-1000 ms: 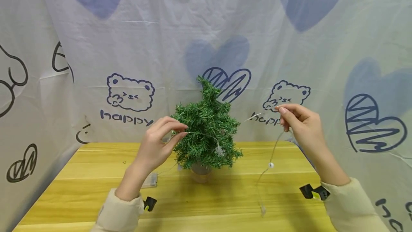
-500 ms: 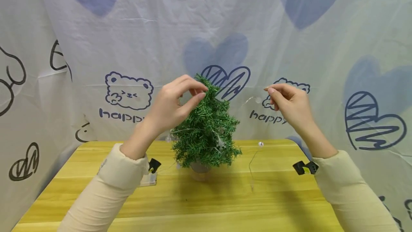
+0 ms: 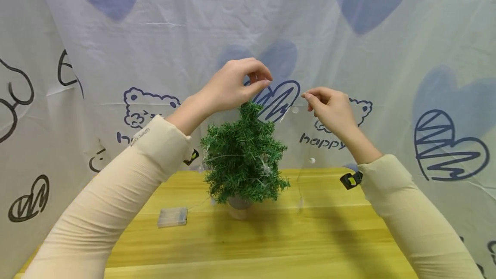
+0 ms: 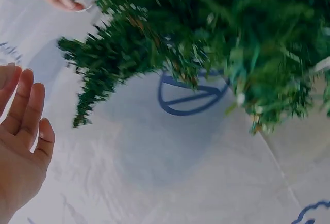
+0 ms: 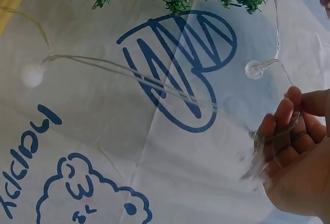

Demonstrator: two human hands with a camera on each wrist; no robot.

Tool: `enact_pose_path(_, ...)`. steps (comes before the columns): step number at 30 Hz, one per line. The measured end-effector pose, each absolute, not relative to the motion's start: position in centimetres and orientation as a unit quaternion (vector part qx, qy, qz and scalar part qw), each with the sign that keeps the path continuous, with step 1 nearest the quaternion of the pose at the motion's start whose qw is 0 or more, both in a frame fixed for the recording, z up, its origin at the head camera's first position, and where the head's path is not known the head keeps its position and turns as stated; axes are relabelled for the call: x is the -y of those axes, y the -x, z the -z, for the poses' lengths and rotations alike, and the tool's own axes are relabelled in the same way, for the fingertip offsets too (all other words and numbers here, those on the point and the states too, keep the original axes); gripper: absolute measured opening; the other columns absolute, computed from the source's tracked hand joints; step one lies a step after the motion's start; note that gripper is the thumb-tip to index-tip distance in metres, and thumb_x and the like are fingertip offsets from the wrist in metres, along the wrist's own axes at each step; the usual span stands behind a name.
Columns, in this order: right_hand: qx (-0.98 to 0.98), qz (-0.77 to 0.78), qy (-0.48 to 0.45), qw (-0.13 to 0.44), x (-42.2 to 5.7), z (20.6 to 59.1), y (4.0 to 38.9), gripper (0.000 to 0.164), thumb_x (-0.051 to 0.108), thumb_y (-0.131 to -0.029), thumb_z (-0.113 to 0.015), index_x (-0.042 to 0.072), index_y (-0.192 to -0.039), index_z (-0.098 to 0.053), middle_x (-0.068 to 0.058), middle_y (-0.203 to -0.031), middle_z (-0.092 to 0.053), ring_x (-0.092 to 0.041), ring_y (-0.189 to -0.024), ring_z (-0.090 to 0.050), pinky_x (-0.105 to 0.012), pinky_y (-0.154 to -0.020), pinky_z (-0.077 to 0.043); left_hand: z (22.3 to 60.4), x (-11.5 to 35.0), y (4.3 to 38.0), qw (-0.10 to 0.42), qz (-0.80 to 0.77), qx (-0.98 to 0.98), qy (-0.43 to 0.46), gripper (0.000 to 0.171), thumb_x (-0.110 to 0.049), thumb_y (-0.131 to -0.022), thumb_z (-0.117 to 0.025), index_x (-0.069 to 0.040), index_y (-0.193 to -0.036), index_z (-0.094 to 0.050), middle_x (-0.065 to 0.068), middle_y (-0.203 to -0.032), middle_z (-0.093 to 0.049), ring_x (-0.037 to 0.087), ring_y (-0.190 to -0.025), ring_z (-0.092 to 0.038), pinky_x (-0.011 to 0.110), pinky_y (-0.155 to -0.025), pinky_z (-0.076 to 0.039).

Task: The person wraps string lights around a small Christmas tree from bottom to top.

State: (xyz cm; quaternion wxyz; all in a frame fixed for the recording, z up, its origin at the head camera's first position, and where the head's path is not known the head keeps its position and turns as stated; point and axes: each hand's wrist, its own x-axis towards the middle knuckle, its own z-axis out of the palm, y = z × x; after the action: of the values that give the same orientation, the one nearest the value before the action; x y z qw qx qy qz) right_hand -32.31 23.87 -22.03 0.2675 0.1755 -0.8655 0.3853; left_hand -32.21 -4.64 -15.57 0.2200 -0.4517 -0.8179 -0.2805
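A small green artificial Christmas tree (image 3: 242, 154) stands in a pale pot (image 3: 238, 210) on the wooden table. My left hand (image 3: 236, 83) is raised over its tip, fingers relaxed and holding nothing; in the left wrist view that hand (image 4: 23, 141) is apart from the branches. To the right of the treetop, my right hand (image 3: 331, 109) pinches the thin wire of a string of lights. From those fingers the wire (image 5: 113, 65) loops out, with a clear bulb (image 5: 254, 69) between hand and branches. A snowflake light (image 3: 265, 169) rests against the tree's front right.
On the table, left of the pot, lies a clear battery box (image 3: 172, 217), a thin wire running from it toward the tree. The free part of the string hangs below my right hand with a white bulb (image 3: 312, 160). A printed cloth (image 3: 201, 55) hangs behind the table.
My left hand has let go of the wire by the tree's left side and risen rightward over the top. The right hand has moved left and up, carrying the wire closer to the tree.
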Motion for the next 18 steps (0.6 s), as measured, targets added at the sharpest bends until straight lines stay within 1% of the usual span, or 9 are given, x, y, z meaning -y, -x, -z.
enact_pose_path(4, 0.866, -0.389, -0.177, 0.262, -23.2, 21.9, 32.7, 0.032, 0.031, -0.108, -0.058, 0.006, -0.119, -0.075, -0.007, -0.083, -0.069, -0.022, -0.072, -0.061, -0.026, -0.060, -0.048, 14.8, 3.5, 33.5, 0.176, 0.217, 0.862, 0.423, 0.019, -0.021, -0.107, -0.062, -0.014, -0.121, -0.072, -0.001, -0.112, -0.068, 0.012, -0.098, -0.061, 0.031, -0.086, -0.051)
enact_pose_path(10, 0.860, -0.385, -0.201, 0.268, -22.5, 21.8, 32.9, 0.032, 0.029, -0.109, -0.058, 0.004, -0.119, -0.075, -0.012, -0.084, -0.070, -0.027, -0.074, -0.062, -0.023, -0.060, -0.048, 14.4, 2.3, 34.8, 0.133, 0.169, 0.888, 0.407, 0.019, -0.022, -0.107, -0.061, -0.016, -0.121, -0.071, 0.000, -0.114, -0.067, 0.015, -0.097, -0.063, 0.034, -0.085, -0.053)
enact_pose_path(14, 0.855, -0.384, -0.217, 0.272, -22.0, 21.7, 32.8, 0.031, 0.028, -0.109, -0.058, 0.004, -0.119, -0.075, -0.012, -0.084, -0.070, -0.022, -0.071, -0.062, -0.022, -0.061, -0.050, 14.1, 1.8, 35.4, 0.111, 0.170, 0.890, 0.409, 0.018, -0.025, -0.106, -0.064, -0.016, -0.119, -0.072, -0.001, -0.111, -0.070, 0.014, -0.097, -0.064, 0.034, -0.085, -0.053)
enact_pose_path(18, 0.851, -0.390, -0.227, 0.270, -21.4, 21.7, 32.8, 0.029, 0.026, -0.109, -0.059, 0.003, -0.119, -0.075, -0.013, -0.082, -0.069, -0.022, -0.066, -0.064, -0.024, -0.061, -0.055, 14.1, 1.1, 35.8, 0.087, 0.182, 0.889, 0.411, 0.019, -0.028, -0.105, -0.065, -0.014, -0.118, -0.072, -0.001, -0.109, -0.070, 0.014, -0.095, -0.065, 0.033, -0.083, -0.053)
